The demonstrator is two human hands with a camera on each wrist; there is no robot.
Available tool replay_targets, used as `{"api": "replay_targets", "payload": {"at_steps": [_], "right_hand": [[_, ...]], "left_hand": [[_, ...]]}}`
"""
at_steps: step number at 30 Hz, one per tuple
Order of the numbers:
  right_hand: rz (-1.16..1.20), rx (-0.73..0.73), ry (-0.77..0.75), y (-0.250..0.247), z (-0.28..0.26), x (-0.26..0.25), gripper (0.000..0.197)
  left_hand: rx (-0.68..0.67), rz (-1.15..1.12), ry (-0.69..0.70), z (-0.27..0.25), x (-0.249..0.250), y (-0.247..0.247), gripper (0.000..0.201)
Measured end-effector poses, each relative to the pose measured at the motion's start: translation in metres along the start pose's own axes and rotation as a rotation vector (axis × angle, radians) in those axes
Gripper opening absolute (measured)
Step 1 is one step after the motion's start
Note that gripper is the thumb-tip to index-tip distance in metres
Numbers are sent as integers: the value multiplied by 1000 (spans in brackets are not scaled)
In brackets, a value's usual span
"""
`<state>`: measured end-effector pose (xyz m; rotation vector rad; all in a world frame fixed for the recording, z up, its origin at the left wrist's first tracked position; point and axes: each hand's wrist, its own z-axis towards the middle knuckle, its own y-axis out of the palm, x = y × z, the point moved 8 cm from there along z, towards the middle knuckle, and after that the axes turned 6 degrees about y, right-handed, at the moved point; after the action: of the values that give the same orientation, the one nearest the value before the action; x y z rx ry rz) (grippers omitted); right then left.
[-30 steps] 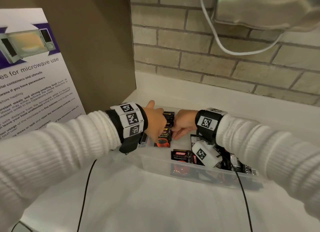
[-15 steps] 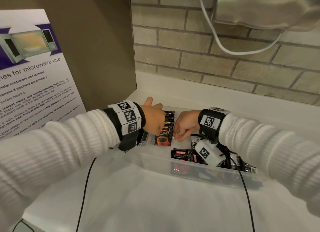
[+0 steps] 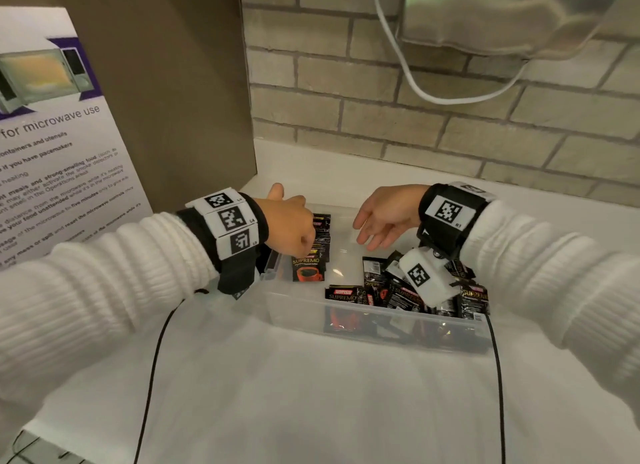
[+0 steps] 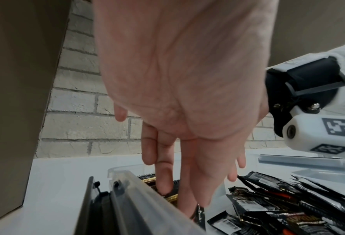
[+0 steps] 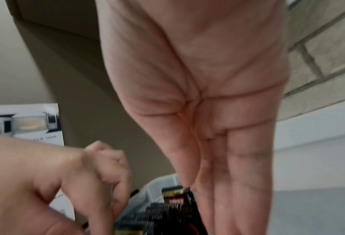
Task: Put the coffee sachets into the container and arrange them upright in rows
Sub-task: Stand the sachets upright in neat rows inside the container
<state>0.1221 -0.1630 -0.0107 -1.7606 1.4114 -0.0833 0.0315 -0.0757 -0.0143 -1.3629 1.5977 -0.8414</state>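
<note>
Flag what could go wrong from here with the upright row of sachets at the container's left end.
The left hand alone props the upright row of sachets; the right hand hovers open, apart from it. If the left hand lets go, the row may topple into the bare middle of the clear container.

The loose sachets lie jumbled at the right end, so picking one may drag others.

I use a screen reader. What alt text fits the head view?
Left hand steadies upright sachets at the container's left end; open right hand hovers above loose sachets heaped at the right.
</note>
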Motion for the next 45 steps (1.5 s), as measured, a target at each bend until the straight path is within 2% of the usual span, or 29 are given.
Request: {"api": "replay_targets", "payload": {"at_steps": [5,9,13,17,25,29,31,34,38,42,45], "right_hand": [[-70,122,26,-17,-23,36,37],[62,126,8,-7,-29,52,35],[301,79,-49,21,-21,40,36],[408,-25,-74,46,-11,21,42],[378,-48,-53,54,-8,19,50],[361,5,-37,45,-11,26,46],[383,31,-33,43,-8,25,45],[420,-25,-7,54,3,15,44],[447,-176,11,74,18,-6,42],[488,-123,20,66,27,-8,40],[490,-120,36,66,32,-5,28]], "left_hand": [[-30,90,-49,2,4,9,28],[-24,97,-103,7,-1,14,30],[29,73,-103,5,-4,9,31],[39,50,-96,0,-1,5,32],[71,10,-73,-4,2,-2,29],[104,33,-70,-2,2,-4,25],[77,51,-73,-1,1,-2,23],[32,77,-73,0,-1,3,26],[80,61,-73,0,-6,4,26],[76,69,-88,-1,-8,10,27],[103,57,-87,-3,-9,12,27]]}}
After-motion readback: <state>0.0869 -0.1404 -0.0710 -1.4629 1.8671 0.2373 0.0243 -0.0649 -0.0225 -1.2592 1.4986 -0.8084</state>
